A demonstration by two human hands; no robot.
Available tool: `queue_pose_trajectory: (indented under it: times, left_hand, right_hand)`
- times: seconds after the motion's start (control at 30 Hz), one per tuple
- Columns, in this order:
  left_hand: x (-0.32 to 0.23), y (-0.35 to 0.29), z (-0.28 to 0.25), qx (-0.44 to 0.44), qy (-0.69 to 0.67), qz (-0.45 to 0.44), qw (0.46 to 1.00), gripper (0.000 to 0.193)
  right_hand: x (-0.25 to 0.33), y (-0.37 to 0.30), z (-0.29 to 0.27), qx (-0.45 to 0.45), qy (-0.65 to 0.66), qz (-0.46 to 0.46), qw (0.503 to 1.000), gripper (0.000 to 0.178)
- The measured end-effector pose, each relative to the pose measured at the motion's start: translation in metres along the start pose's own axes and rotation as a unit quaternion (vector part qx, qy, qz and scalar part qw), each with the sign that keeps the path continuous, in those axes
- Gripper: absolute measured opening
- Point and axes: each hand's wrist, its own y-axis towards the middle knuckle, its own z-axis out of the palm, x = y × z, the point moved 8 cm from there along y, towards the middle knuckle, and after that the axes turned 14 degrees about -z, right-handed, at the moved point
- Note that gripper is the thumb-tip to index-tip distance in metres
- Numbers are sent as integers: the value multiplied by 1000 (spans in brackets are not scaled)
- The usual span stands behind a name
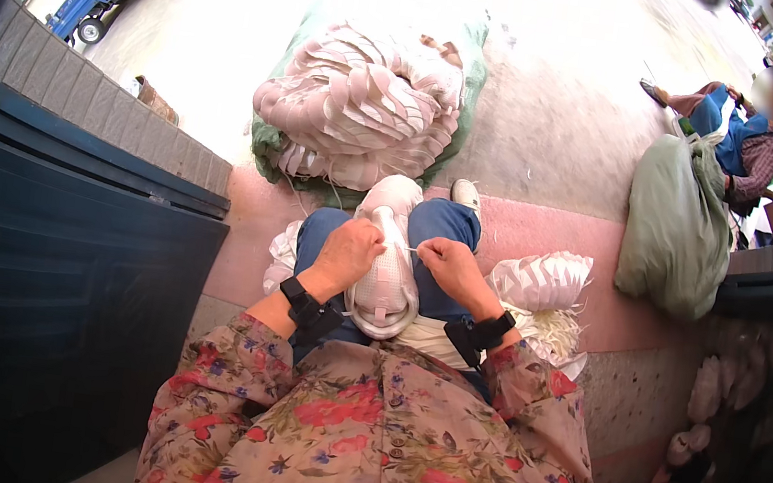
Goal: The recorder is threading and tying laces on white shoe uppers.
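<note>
Between my knees rests a pale pinkish-white shoe upper (381, 301), its rounded collar end toward me. Above it, a thin white lace (399, 247) stretches between my two hands. My left hand (346, 258) pinches one part of the lace at the shoe's left edge. On the other side, my right hand (456, 269) is closed on the lace with thumb and finger, just over my right knee. Whether the lace is threaded through the upper is too small to tell.
Beyond my knees, a big bundle of layered pale shoe pieces (364, 108) lies on a green sack. More white pieces (546, 280) lie by my right leg. A full green sack (677, 229) stands near a seated person (756, 142). A dark blue door (62, 289) flanks my left.
</note>
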Motion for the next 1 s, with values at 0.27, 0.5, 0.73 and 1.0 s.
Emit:
queue_pose_trajectory:
  times: [0.27, 0.5, 0.73, 1.0]
  left_hand:
    - [21, 6, 6, 51, -88, -116, 988, 15]
    - [31, 5, 10, 52, -135, -160, 976, 15]
    - [31, 5, 13, 20, -107, -159, 981, 15]
    - [32, 3, 10, 1, -121, -158, 980, 17]
  right_hand:
    - [1, 3, 17, 7, 6, 18, 1000, 24]
    - [1, 9, 24, -6, -42, 14, 999, 25]
    - [5, 13, 29, -4, -87, 6, 996, 25]
    - [19, 15, 35, -30, -149, -22, 988, 21]
